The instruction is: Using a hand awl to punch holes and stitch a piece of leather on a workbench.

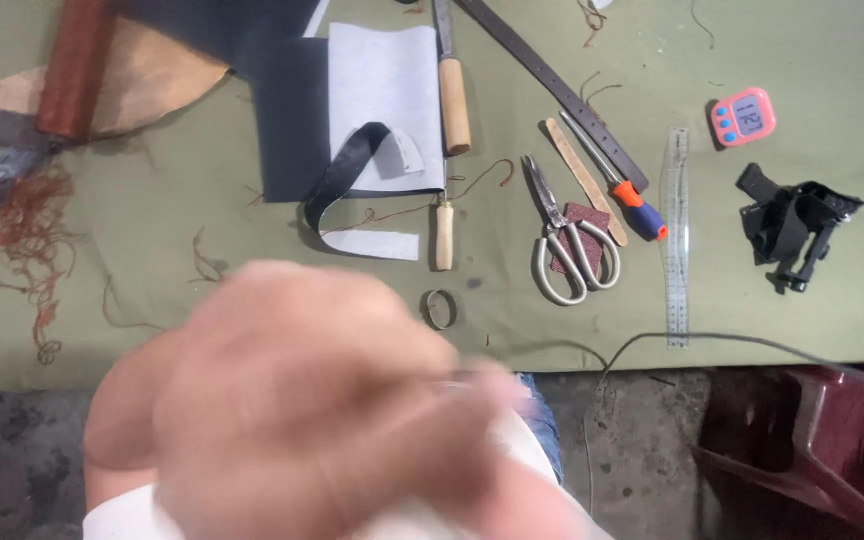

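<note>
A blurred hand (302,400) is seen close to the camera, below the surface's (152,300) edge; which hand it is, and whether anything is gripped, cannot be told. Nearest it, one metal ring (439,309) is laid. Beyond are one pair of scissors (567,245), one screwdriver (620,185), one clear ruler (676,240), one pink timer (744,116).

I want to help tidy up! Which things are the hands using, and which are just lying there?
In use:
blurred hands, close together
something white below them, too blurred to name

Lying about:
scissors
ruler
screwdriver
pink timer
metal ring
black strap
belt
black clip
</note>
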